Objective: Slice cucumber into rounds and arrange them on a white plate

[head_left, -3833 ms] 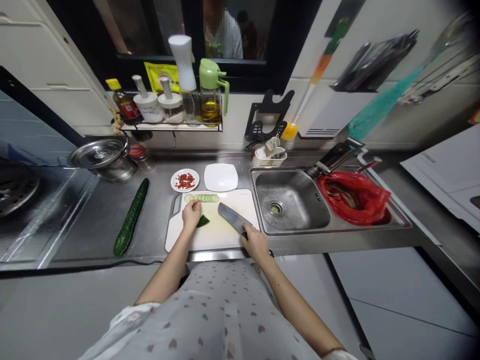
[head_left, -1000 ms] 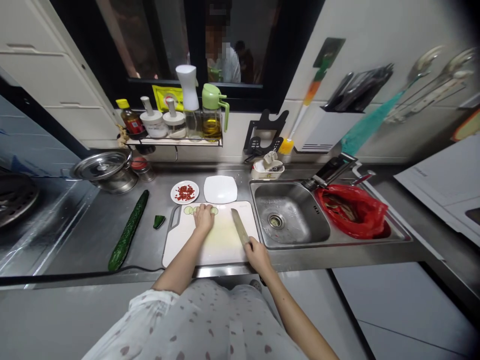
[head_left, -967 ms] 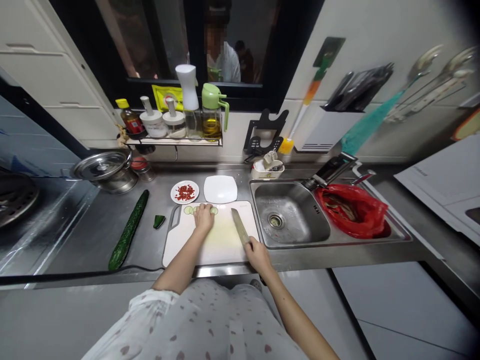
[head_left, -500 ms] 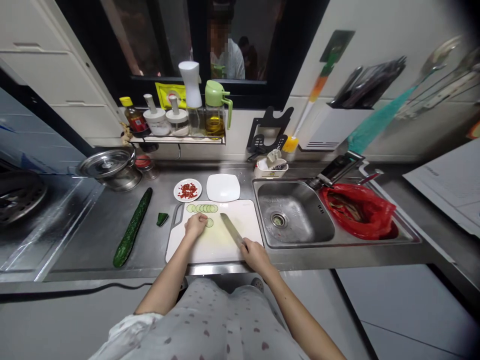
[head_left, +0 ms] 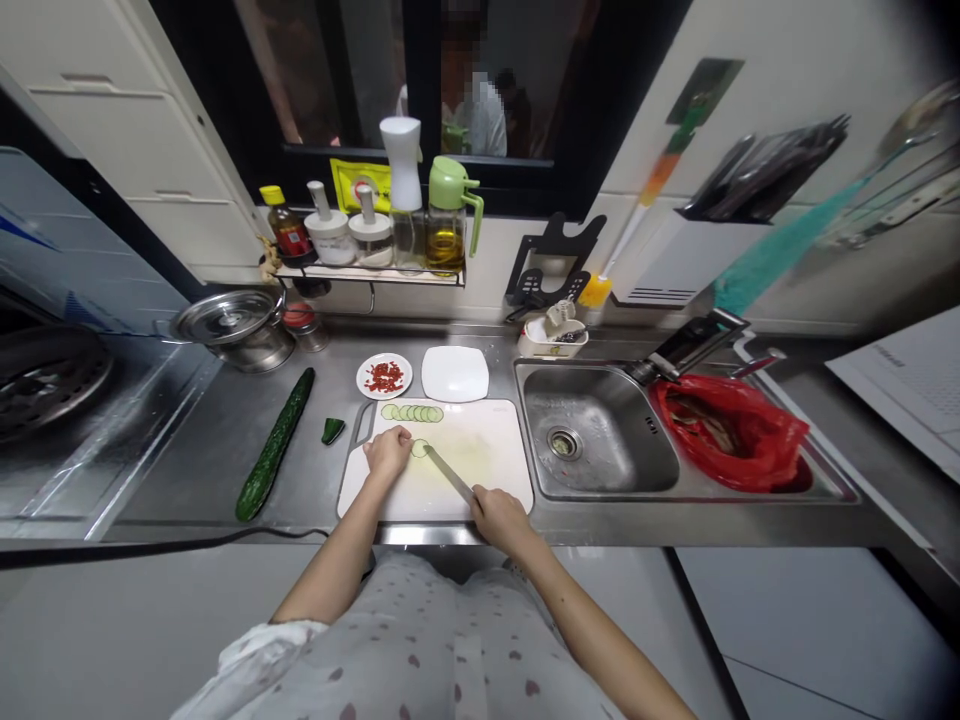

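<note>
My right hand (head_left: 501, 518) is closed around the handle of a kitchen knife (head_left: 450, 474). The blade slants up to the left, its tip at the right edge of a single cucumber slice (head_left: 419, 448). Just left of that slice is my left hand (head_left: 388, 454), fingers curled together; whatever they may hold is hidden. Both hands are over a white cutting board (head_left: 450, 505). Along the board's far edge lies an overlapping row of cucumber slices (head_left: 412, 413). A whole cucumber (head_left: 275, 445) and a cut cucumber end (head_left: 332, 431) rest on the counter to the left.
Behind the board stand a plate of chopped red pieces (head_left: 384, 376) and a white plate (head_left: 455, 373). The sink (head_left: 600, 430) is at the right, with a red plastic bag (head_left: 739, 430) beyond it. A lidded pot (head_left: 240, 328) stands back left, near the seasoning shelf (head_left: 375, 272).
The knife has moved left, bringing its tip to the single slice. My left fingertips have drawn slightly left of that slice. The whole view has shifted a little.
</note>
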`<control>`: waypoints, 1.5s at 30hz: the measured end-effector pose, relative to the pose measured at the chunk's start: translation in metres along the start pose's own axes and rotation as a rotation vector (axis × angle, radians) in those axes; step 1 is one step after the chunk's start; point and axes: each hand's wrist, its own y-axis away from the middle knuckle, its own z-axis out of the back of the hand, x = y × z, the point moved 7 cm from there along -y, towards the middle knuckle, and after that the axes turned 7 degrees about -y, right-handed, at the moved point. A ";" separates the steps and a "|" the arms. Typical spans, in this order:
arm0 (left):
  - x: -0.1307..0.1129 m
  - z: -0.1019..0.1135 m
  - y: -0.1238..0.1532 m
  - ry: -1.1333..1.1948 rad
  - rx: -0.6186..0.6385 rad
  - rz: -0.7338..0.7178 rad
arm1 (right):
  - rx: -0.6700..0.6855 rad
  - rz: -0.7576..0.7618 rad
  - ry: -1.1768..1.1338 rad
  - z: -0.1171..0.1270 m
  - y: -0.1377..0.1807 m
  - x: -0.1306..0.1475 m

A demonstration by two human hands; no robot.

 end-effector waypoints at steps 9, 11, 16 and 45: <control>0.002 0.000 -0.003 0.004 -0.006 0.039 | 0.018 0.018 0.027 -0.002 -0.004 0.001; 0.003 0.000 -0.004 0.007 -0.002 0.042 | 0.039 0.022 0.037 -0.002 -0.004 0.003; 0.004 0.000 -0.006 0.007 0.005 0.057 | 0.065 0.038 0.038 -0.002 -0.007 0.006; 0.001 0.004 -0.002 0.005 0.009 0.077 | 0.096 0.028 0.005 -0.003 -0.031 0.026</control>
